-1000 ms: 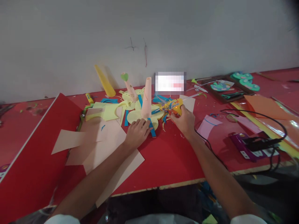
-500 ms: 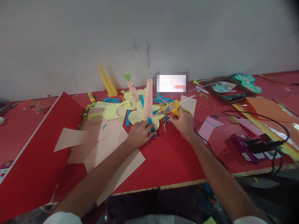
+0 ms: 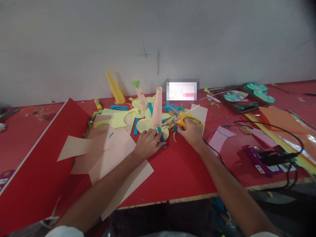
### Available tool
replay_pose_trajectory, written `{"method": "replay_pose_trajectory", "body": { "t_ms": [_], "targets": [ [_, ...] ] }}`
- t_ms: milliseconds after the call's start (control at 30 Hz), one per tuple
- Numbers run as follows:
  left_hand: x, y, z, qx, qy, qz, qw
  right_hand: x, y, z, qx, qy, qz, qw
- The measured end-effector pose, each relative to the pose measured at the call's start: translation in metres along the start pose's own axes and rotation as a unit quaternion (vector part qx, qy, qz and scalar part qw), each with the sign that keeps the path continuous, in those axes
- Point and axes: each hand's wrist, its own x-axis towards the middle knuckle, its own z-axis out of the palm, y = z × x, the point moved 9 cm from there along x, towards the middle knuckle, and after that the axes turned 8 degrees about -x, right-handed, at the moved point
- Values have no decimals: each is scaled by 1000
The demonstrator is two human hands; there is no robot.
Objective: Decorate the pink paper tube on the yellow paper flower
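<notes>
My left hand [image 3: 148, 143] lies over the front edge of a pale yellow paper shape [image 3: 145, 125] with rounded lobes, fingers and thumb apart. Beside the fingertips a blue paper strip [image 3: 160, 132] crosses that shape. A peach paper cone [image 3: 157, 108] stands upright on it. In my right hand [image 3: 192, 131] is a yellow hot glue gun [image 3: 181, 120] with a clear glue stick poking out behind. Its nozzle points left, near the foot of the cone; whether it touches is too small to tell. Blue and yellow paper scraps lie around the gun.
A second peach cone [image 3: 141, 98] with a green heart stands behind. Further left leans a yellow cone [image 3: 115, 87]. Peach sheets [image 3: 118, 154] and a raised red board [image 3: 46, 158] fill the left. A purple power strip [image 3: 259, 159], black cable and brown tray [image 3: 237, 107] sit right.
The glue gun in my right hand has shifted slightly left, closer to the foot of the cone. My left hand stays on the paper shape. The view has tilted a little.
</notes>
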Motion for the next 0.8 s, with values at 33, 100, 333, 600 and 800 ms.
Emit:
{"method": "replay_pose_trajectory", "body": {
  "t_ms": [33,100,333,600,800],
  "targets": [
    [0,2,-2,-9,4,12,1000,0,1,0,-1,2,4,1000],
    [0,7,-5,-26,12,46,999,1,4,-1,-3,6,15,1000],
    [-2,8,-3,-44,34,70,996,1,8,1,-1,2,21,1000],
    [-2,6,-4,-34,37,51,997,-1,-1,4,10,-10,-6,1000],
    [-3,7,-7,-25,66,62,996,-1,-4,11,17,-38,-21,999]
  ]
}}
